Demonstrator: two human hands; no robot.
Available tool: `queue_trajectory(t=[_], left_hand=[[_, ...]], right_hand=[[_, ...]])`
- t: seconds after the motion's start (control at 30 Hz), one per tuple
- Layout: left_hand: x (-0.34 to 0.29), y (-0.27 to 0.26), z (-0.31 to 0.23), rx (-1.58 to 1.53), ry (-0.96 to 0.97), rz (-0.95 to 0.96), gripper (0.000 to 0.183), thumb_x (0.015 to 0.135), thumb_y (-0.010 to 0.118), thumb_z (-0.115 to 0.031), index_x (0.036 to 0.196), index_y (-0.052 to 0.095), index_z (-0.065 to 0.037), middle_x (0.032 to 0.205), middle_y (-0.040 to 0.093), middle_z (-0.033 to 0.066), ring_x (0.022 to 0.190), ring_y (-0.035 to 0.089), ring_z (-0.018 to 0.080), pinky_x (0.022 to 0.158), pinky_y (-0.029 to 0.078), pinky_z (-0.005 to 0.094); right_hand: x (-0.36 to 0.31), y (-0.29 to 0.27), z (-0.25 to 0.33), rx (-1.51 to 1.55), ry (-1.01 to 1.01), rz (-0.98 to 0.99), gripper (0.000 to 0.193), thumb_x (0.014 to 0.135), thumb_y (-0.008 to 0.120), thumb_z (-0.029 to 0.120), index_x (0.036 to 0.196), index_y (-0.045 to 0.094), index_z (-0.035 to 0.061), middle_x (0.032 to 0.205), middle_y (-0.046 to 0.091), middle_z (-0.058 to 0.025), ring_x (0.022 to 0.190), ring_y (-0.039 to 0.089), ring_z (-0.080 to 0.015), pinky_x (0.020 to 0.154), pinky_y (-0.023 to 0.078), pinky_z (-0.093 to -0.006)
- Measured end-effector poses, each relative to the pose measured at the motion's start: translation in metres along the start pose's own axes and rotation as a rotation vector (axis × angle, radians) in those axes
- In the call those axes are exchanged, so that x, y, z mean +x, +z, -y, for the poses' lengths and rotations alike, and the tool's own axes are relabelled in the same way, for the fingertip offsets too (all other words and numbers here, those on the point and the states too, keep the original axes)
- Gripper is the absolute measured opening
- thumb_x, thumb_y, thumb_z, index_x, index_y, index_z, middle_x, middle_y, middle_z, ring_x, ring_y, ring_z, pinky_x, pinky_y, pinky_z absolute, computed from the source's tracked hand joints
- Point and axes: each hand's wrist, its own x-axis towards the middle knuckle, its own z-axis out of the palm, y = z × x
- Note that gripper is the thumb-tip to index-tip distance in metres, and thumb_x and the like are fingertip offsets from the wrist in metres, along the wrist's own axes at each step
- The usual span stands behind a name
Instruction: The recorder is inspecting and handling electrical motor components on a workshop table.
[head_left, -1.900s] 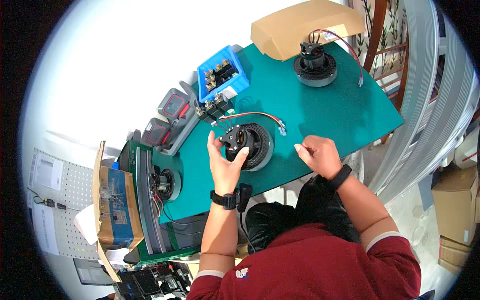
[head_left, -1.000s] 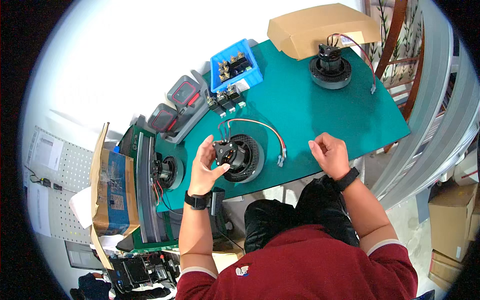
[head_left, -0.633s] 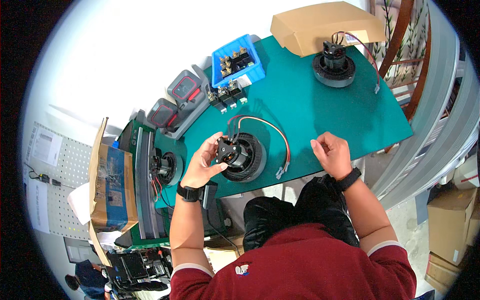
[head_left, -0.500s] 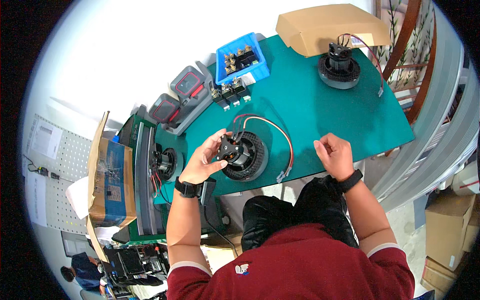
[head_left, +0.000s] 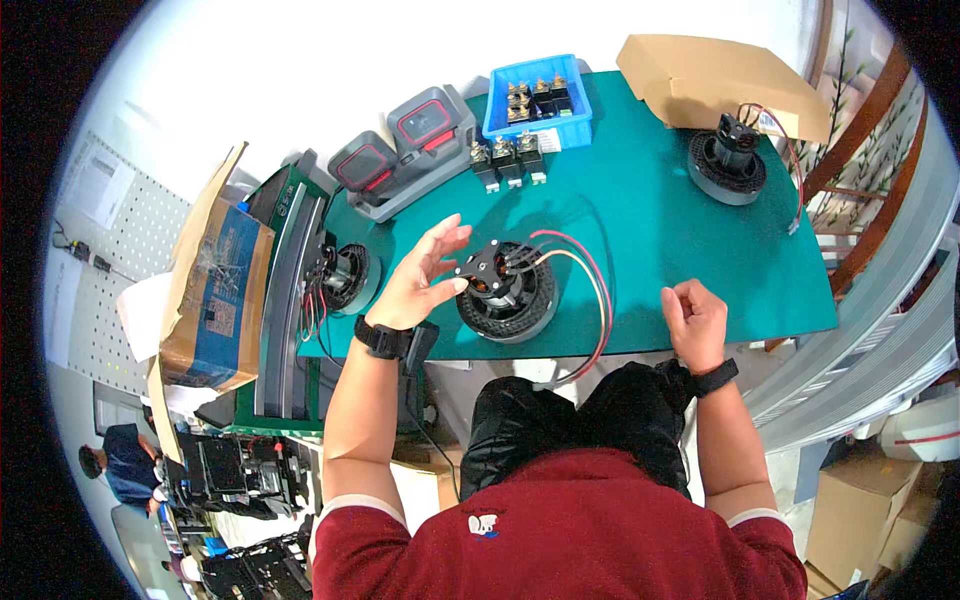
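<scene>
Motor (head_left: 508,292) right of left grip (head_left: 412,285)

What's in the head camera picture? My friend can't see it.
A person's open left hand is right beside a black, wired device on a green table, perhaps touching it, while the right hand is curled near the table's front edge. Behind are a blue bin of black parts, a brown box and a similar device.

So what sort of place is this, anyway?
Likely a workshop: there are what look like black motors trailing wires, a blue bin holding small black parts, and a white pegboard to the left.
</scene>
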Motion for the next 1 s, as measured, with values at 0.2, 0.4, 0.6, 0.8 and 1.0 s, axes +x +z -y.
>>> queue_trajectory(t=[0.2,0.4,0.6,0.8,1.0], left_hand=[[-0.009,-0.001,0.012,-0.018,-0.011,-0.134,0.066,0.081,0.062,-0.008,0.138,0.028,-0.009,0.135,0.04,0.012,0.122,0.041,0.0226,0.099,0.034,0.0369],[-0.022,0.019,-0.008,0.19,-0.044,-0.287,0.064,0.079,0.067,-0.018,0.133,0.035,-0.005,0.12,0.052,0.0142,0.107,0.053,0.0225,0.082,0.045,0.0331],[-0.016,0.056,-0.051,0.945,-0.007,-0.443,0.072,0.069,0.072,-0.044,0.122,0.044,-0.002,0.09,0.063,0.0168,0.081,0.063,0.0294,0.065,0.05,0.0367],[-0.007,0.061,-0.053,1.075,-0.004,-0.454,0.068,0.068,0.072,-0.04,0.119,0.045,-0.004,0.087,0.063,0.0157,0.078,0.063,0.0315,0.065,0.049,0.0408],[-0.011,0.05,-0.048,0.932,0.004,-0.375,0.072,0.069,0.074,-0.031,0.126,0.039,-0.004,0.098,0.061,0.0178,0.091,0.06,0.0316,0.075,0.048,0.0385]], right_hand=[[0.002,-0.001,0.005,-0.049,-0.006,0.015,0.021,0.081,0.064,0.014,0.067,0.054,0.0028,0.053,0.049,-0.0088,0.044,0.047,-0.0169,0.044,0.037,-0.0288],[-0.001,0.0,0.002,-0.043,0.042,0.03,0.021,0.082,0.063,0.013,0.067,0.054,0.0022,0.054,0.05,-0.0077,0.044,0.046,-0.015,0.044,0.036,-0.0285],[0.0,0.0,0.0,-0.071,0.02,0.016,0.02,0.082,0.063,0.013,0.068,0.055,0.0018,0.054,0.049,-0.0077,0.045,0.044,-0.0131,0.044,0.036,-0.0278],[0.001,0.002,0.002,-0.093,0.022,0.03,0.021,0.082,0.063,0.013,0.068,0.053,0.0017,0.054,0.049,-0.0082,0.045,0.044,-0.0144,0.044,0.036,-0.0282],[0.0,0.002,-0.001,-0.088,0.016,0.023,0.021,0.082,0.064,0.013,0.067,0.053,0.0021,0.054,0.049,-0.0084,0.045,0.044,-0.0153,0.044,0.036,-0.0287]])
